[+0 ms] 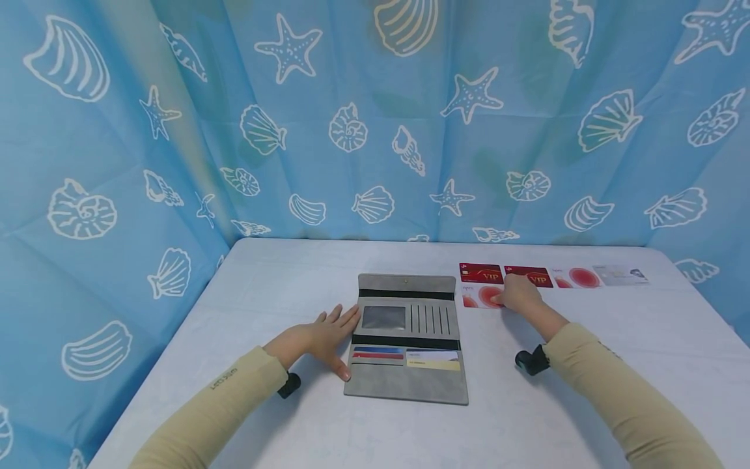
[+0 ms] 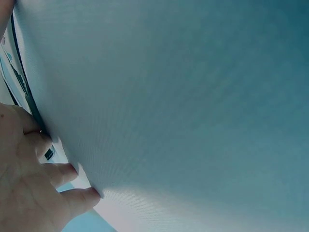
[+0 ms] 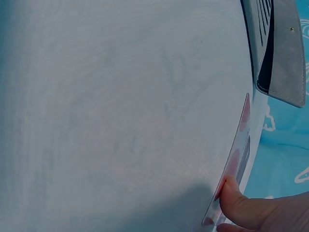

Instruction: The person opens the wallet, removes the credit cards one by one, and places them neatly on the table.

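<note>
A grey trifold wallet (image 1: 404,384) lies unfolded on the table, with several cards in the slots of its near panel. My left hand (image 1: 327,337) rests flat at its left edge, fingers spread and fingertips at the border. To the wallet's right, my right hand (image 1: 520,294) pinches the right end of a white card with red circles (image 1: 476,296). In the right wrist view the thumb presses on that card's (image 3: 233,162) face; the other fingers are mostly hidden. Right behind it lie a red VIP card (image 1: 480,273) and a second red VIP card (image 1: 541,278), partly covered by the hand.
Farther right in the back row are another white card with red circles (image 1: 577,278) and a pale grey card (image 1: 620,275). A white cloth covers the table (image 1: 281,273). Behind its far edge hangs a blue curtain (image 1: 328,163) printed with shells and starfish.
</note>
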A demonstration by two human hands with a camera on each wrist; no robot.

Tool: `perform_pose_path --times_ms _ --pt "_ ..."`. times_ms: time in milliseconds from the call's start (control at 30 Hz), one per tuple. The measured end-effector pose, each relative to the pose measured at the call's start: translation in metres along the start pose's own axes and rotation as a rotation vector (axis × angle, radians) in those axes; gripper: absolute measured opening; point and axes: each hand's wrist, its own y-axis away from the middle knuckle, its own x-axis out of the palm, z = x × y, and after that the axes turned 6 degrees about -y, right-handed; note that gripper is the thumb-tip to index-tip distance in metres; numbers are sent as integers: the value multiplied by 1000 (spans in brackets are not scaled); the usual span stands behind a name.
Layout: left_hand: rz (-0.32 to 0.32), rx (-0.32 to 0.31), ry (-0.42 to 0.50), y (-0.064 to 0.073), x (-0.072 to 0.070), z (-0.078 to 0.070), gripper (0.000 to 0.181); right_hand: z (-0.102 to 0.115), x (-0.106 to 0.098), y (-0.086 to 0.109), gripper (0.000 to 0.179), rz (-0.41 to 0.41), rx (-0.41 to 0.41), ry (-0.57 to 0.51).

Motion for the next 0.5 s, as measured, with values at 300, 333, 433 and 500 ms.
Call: perform_pose_path --times_ms 300,333,433,500 --pt "0 1 10 1 -1 -1 123 -3 -2 5 53 28 -29 -96" --pt "0 1 11 1 -1 -1 123 -4 -2 6 53 30 -29 -99" --pt "0 2 13 1 -1 -1 123 -6 -2 5 53 28 -24 -104" --pt "-2 2 17 1 -1 -1 123 -6 -2 5 53 26 -19 -108"
